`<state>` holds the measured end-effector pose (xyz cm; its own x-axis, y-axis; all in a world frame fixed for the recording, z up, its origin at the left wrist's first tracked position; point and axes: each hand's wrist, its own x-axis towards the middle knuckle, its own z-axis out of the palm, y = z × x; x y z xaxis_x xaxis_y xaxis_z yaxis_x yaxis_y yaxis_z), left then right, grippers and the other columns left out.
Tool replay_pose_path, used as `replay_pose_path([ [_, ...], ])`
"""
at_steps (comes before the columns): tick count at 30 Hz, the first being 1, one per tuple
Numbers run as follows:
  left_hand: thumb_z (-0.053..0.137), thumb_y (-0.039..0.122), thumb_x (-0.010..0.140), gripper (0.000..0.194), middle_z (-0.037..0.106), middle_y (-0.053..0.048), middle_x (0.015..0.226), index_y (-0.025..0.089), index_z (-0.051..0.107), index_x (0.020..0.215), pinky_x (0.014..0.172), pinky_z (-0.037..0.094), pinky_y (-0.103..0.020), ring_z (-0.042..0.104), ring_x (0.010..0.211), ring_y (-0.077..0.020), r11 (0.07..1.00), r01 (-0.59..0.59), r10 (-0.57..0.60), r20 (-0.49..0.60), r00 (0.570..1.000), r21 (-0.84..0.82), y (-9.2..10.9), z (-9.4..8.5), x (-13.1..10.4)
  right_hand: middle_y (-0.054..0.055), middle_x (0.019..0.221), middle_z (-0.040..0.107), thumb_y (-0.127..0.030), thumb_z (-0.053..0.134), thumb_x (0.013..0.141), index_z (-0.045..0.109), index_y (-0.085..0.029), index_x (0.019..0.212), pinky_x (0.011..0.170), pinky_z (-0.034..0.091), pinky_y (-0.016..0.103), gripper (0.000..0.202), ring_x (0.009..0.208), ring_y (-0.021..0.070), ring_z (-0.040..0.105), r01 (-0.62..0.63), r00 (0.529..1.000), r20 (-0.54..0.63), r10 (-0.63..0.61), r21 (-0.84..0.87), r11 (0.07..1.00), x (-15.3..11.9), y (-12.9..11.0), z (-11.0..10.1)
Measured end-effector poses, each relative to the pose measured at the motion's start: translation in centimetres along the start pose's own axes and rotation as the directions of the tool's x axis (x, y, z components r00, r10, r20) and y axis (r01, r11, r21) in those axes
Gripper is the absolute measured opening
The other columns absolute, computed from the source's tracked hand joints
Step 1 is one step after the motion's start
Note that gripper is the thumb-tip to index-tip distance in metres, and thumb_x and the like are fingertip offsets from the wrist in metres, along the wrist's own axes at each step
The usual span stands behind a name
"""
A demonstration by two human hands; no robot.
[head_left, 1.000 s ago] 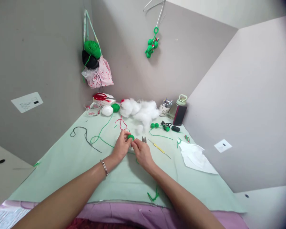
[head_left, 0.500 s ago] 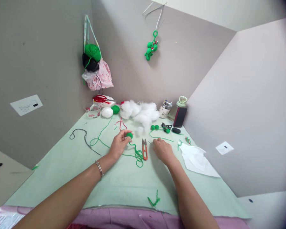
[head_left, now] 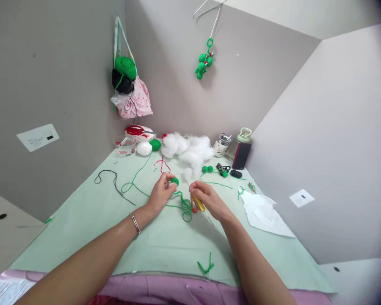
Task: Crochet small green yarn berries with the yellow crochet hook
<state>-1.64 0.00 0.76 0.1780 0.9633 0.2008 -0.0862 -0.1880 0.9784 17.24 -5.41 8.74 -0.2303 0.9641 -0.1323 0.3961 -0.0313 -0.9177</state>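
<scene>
My left hand [head_left: 161,189] is closed around a small green crocheted piece [head_left: 175,181], with a bit of white showing at its lower edge. Green yarn [head_left: 186,207] runs from it into loose loops on the table. In my right hand [head_left: 208,198] is a crochet hook [head_left: 199,203] with a yellow grip, its thin metal tip pointing up and left toward the green piece, apart from it. Beneath the right hand lie orange thread snips [head_left: 194,205], mostly hidden. A small tuft of white stuffing [head_left: 188,173] rests just beyond the hook tip.
White stuffing [head_left: 193,152] heaps at the back, beside white yarn [head_left: 144,148] and green yarn [head_left: 155,144]. At the right stand a pen tin [head_left: 221,147], a bottle [head_left: 244,135] and a phone [head_left: 241,155]. White paper [head_left: 263,212] lies on the right, dark cord [head_left: 114,180] on the left.
My right hand has lifted the crochet hook from the table and moved it slightly left, over the snips. The left hand keeps its hold on the green piece. The view has shifted slightly.
</scene>
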Motion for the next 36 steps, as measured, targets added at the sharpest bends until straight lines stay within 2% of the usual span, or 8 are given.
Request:
replay_pose_path([
  [5, 0.067, 0.035, 0.099, 0.035, 0.068, -0.011, 0.127, 0.017, 0.065, 0.129, 0.09, 0.061, -0.046, 0.07, 0.106, -0.025, 0.997, -0.04, 0.04, 0.0, 0.999, 0.07, 0.0, 0.1, -0.4, -0.009, 0.057, 0.046, -0.042, 0.059, 0.085, 0.064, -0.018, 0.098, 0.043, 0.024, 0.023, 0.028, 0.043, 0.0075, 0.032, -0.024, 0.994, 0.106, -0.005, 0.274, 0.962, 0.3, 0.0, 1.9],
  [13, 0.067, 0.036, 0.099, 0.033, 0.069, -0.01, 0.124, 0.017, 0.065, 0.126, 0.089, 0.061, -0.046, 0.07, 0.104, -0.0243, 0.984, -0.098, 0.099, 0.001, 0.995, 0.15, 0.2, 0.2, -0.6, -0.01, 0.054, 0.043, -0.038, 0.068, 0.079, 0.068, -0.016, 0.097, 0.041, 0.016, 0.022, 0.028, 0.042, 0.0056, 0.027, -0.065, 0.995, 0.1, 0.022, 0.448, 0.891, 0.6, -0.1, 1.9],
  [22, 0.068, 0.035, 0.099, 0.03, 0.07, -0.009, 0.12, 0.017, 0.067, 0.122, 0.091, 0.059, -0.046, 0.069, 0.103, -0.0239, 0.965, -0.145, 0.14, 0.036, 0.989, 0.221, 0.9, 0.1, -0.9, -0.012, 0.055, 0.04, -0.041, 0.075, 0.076, 0.069, -0.015, 0.093, 0.041, 0.013, 0.021, 0.031, 0.042, 0.0031, 0.02, -0.138, 0.986, 0.155, 0.063, 0.534, 0.834, 0.7, 0.0, 1.5],
  [25, 0.067, 0.035, 0.099, 0.029, 0.07, -0.009, 0.118, 0.017, 0.067, 0.121, 0.089, 0.06, -0.045, 0.07, 0.101, -0.0232, 0.968, -0.133, 0.124, 0.053, 0.991, 0.212, 1.0, 0.1, -1.0, -0.011, 0.058, 0.042, -0.043, 0.075, 0.076, 0.067, -0.016, 0.091, 0.041, 0.016, 0.022, 0.032, 0.043, 0.0036, 0.023, -0.111, 0.992, 0.114, 0.058, 0.554, 0.825, 0.7, -0.1, 1.8],
  [29, 0.066, 0.036, 0.1, 0.031, 0.07, -0.009, 0.12, 0.017, 0.066, 0.124, 0.087, 0.061, -0.044, 0.07, 0.1, -0.0229, 0.981, -0.09, 0.078, 0.072, 0.994, 0.172, 1.0, 0.2, -1.0, -0.007, 0.061, 0.05, -0.038, 0.075, 0.073, 0.065, -0.017, 0.087, 0.043, 0.021, 0.023, 0.028, 0.045, 0.0047, 0.028, -0.077, 0.997, 0.065, 0.05, 0.534, 0.842, 0.5, -0.4, 2.6],
  [36, 0.066, 0.037, 0.1, 0.033, 0.07, -0.009, 0.12, 0.017, 0.065, 0.126, 0.083, 0.062, -0.042, 0.071, 0.097, -0.022, 0.99, -0.021, 0.006, 0.106, 0.994, 0.141, 0.6, 0.3, -0.6, -0.008, 0.06, 0.053, -0.032, 0.066, 0.077, 0.06, -0.02, 0.088, 0.043, 0.027, 0.023, 0.018, 0.046, 0.0081, 0.039, 0.037, 0.996, -0.086, -0.005, 0.376, 0.926, -0.1, -0.4, 4.3],
])
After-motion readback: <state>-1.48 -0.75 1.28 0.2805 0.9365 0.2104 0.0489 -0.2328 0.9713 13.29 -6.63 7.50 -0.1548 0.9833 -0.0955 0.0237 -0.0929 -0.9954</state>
